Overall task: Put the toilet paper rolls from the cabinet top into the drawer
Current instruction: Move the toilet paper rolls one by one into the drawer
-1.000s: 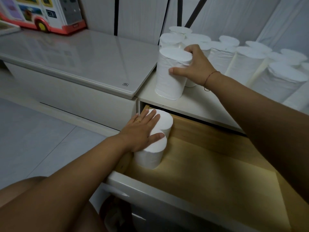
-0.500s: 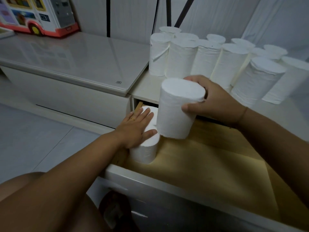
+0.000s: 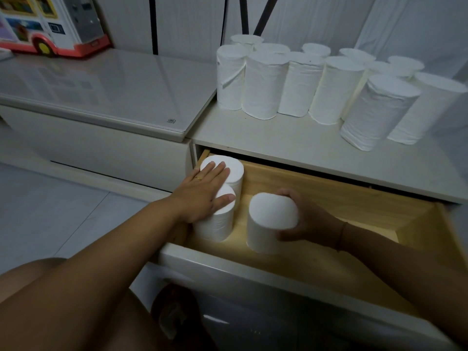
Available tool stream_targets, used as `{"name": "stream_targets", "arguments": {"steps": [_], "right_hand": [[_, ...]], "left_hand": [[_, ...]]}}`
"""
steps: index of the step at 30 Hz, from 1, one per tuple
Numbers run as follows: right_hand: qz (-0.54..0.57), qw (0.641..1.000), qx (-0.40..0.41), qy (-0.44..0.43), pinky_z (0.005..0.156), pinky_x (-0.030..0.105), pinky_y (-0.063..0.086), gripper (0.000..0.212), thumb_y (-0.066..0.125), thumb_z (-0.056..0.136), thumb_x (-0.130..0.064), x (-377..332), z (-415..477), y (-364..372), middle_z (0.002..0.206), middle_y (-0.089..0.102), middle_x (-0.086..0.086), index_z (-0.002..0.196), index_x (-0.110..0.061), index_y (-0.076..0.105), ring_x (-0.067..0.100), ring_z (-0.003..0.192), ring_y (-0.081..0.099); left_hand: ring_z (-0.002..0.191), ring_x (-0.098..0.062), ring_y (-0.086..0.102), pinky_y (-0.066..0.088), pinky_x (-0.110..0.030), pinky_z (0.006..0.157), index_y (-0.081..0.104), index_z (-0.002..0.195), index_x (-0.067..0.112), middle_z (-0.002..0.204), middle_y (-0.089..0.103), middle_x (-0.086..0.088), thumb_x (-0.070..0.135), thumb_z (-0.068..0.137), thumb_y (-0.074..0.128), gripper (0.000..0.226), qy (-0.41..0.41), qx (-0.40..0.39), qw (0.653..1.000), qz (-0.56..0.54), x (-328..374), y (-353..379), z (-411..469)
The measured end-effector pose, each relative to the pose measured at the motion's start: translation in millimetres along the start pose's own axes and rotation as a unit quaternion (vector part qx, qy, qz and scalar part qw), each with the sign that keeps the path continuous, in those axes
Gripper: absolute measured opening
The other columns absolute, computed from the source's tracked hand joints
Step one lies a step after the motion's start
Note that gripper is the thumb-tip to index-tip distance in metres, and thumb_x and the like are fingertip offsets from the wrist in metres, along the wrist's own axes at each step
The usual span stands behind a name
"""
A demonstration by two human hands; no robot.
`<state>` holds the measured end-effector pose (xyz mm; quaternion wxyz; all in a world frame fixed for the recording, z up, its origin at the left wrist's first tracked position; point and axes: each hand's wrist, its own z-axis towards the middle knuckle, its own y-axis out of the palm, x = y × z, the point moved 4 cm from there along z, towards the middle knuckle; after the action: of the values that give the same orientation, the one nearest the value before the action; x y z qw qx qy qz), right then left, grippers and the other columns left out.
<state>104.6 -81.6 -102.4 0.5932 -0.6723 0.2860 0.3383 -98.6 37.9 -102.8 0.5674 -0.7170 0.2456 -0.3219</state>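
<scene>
Right hand (image 3: 307,219) is wrapped round the side of an upright white cylindrical toilet paper roll (image 3: 271,221), fingers closed on it, thumb at the front; roll sits low in the open light-wood drawer (image 3: 342,214), whether its base is touching the floor I can't tell. Left hand (image 3: 202,192) is flat and open, palm down across the tops of two more white paper rolls (image 3: 217,224) standing together in the drawer's left rear corner, steadying them, gripping nothing. Held roll is just right of that pair, a narrow gap between. Step in hand, as I read it: placing roll three next to the first two. Next move calls for setting it down square, sliding it left until it touches the pair, then opening the right hand and lifting clear without tipping it. Beyond the right hand, up on the white cabinet top (image 3: 278,140), a cluster of roughly a dozen upright white rolls (image 3: 326,84) waits, so most of the job is left. Drawer to the right of the hands is bare wood, plenty of room. Left of the left hand: a glossy grey glass-topped table (image 3: 101,82), with a red and white toy bus (image 3: 48,24) at its far edge.
</scene>
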Motion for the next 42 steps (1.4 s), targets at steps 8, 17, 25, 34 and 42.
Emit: {"name": "stream_targets", "arguments": {"steps": [8,17,25,34,42], "right_hand": [[0.177,0.941,-0.180,0.224,0.088,0.037,0.055,0.052,0.052,0.071,-0.060,16,-21,14,0.125,0.051,-0.005,0.119,-0.046,0.037,0.015,0.112,0.054],[0.261,0.913,-0.209,0.235,0.079,0.025,0.056,0.050,0.057,0.072,-0.055,-2,-16,58,0.116,0.056,-0.003,0.116,-0.037,0.043,0.017,0.104,0.058],[0.360,0.863,-0.222,0.274,0.087,0.024,0.053,0.041,0.059,0.085,-0.039,-20,7,96,0.117,0.063,-0.001,0.121,-0.020,0.050,0.013,0.102,0.063],[0.443,0.808,-0.219,0.321,0.093,0.027,0.050,0.060,0.062,0.082,-0.034,-29,15,105,0.131,0.057,0.010,0.133,-0.007,0.045,0.021,0.113,0.059],[0.447,0.814,-0.237,0.286,0.086,0.022,0.052,0.026,0.052,0.093,-0.029,-49,32,119,0.123,0.063,0.004,0.115,-0.016,0.057,0.012,0.097,0.065]], "left_hand": [[0.145,-0.012,-0.014,-0.005,-0.035,0.118,-0.003,0.152,0.022,0.160,-0.011,0.003,0.056,0.096,0.026,0.071,0.000,-0.005,1.000,-0.005,-1,-1,1],[0.146,-0.012,-0.013,-0.004,-0.036,0.119,-0.002,0.151,0.022,0.160,-0.009,0.002,0.056,0.095,0.026,0.071,0.005,0.004,1.000,-0.005,-2,-1,2],[0.145,-0.011,-0.014,-0.005,-0.035,0.118,-0.003,0.152,0.022,0.160,-0.011,0.004,0.057,0.095,0.023,0.071,0.002,0.011,1.000,0.004,-2,2,1],[0.144,-0.009,-0.017,-0.010,-0.033,0.116,-0.006,0.151,0.023,0.159,-0.012,0.005,0.059,0.093,0.016,0.071,0.024,0.012,0.999,0.022,-3,5,1],[0.145,-0.010,-0.016,-0.009,-0.034,0.117,-0.006,0.151,0.023,0.160,-0.012,0.004,0.060,0.093,0.017,0.073,0.024,0.016,0.999,0.020,-1,5,0]]}}
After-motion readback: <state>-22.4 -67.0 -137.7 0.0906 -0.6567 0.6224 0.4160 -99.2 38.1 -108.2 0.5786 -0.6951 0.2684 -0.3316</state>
